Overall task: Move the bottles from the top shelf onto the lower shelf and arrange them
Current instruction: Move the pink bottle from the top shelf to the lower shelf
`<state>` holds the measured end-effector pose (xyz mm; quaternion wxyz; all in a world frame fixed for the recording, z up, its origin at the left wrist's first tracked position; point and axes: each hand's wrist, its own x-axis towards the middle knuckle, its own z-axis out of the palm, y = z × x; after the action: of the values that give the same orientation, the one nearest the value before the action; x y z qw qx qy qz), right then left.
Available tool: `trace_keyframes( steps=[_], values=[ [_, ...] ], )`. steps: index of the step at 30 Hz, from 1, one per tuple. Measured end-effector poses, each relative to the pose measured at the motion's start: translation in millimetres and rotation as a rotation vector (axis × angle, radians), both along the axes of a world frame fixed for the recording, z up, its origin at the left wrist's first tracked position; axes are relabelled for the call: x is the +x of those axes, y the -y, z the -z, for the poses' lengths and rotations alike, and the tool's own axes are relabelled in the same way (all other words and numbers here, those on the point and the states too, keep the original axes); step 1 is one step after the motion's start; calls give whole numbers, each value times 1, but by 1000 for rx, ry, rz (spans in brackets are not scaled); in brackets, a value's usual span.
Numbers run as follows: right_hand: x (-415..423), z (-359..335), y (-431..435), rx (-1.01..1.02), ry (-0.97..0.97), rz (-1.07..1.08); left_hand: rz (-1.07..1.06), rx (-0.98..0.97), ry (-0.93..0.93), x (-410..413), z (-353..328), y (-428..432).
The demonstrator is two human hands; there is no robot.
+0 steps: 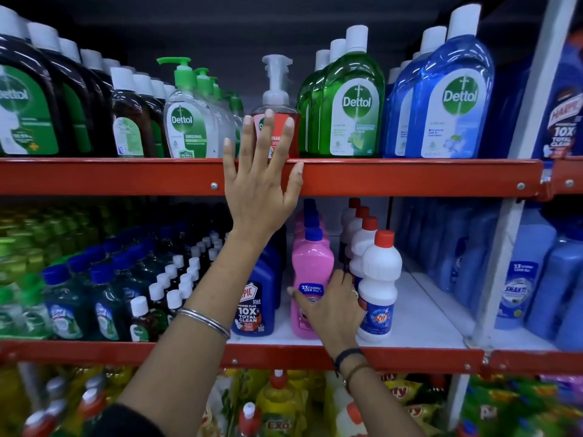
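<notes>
Head view, left to right. Top shelf (126, 176), far left: dark brown Dettol bottles (41, 111) in rows, white caps. Next, clear Dettol pump bottles (189, 124) with green pumps. Left hand (258, 181) raised flat against the red shelf edge, fingers (268, 127) spread wide and straight, tips lying over the front of a red foam pump bottle (279, 99) at the shelf front; nothing gripped. Silver bangle (205, 323) on that forearm. Right of it on the same shelf: green Dettol bottles (350, 111), then blue Dettol bottles (448, 105).

Lower shelf (419, 316): small dark bottles at left, a blue Harpic bottle (255, 307), then a row of pink bottles (310, 272). Right hand (334, 307) rests against the front pink bottle, thumb across its label, the other fingers curled round its right side, a loose hold. White bottle with red cap (378, 285) just beside the hand. Dark bands on the right wrist.
</notes>
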<state>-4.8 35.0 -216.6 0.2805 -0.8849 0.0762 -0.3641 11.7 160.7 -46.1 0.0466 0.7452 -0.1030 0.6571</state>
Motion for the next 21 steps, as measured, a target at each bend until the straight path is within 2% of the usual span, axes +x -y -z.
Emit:
trace_keyframes(
  steps=[3,7,10,12,15,18,21],
  values=[
    [-15,0,15,64,74,-128,131,-72,-35,-12,13,8],
    [-43,-2,49,304,435,-327,625,-66,-69,-37,54,38],
    [-51,-1,84,498,537,-386,852,-24,-202,-51,96,70],
    [-49,4,106,631,478,-443,962,-139,-358,-57,125,93],
    [-42,15,131,779,253,-509,1068,-429,-589,-62,160,123],
    [-34,24,143,920,-25,-578,1100,-740,-779,-64,178,142],
    [-34,23,146,1014,-176,-683,1122,-970,-938,-65,183,154]
  ],
)
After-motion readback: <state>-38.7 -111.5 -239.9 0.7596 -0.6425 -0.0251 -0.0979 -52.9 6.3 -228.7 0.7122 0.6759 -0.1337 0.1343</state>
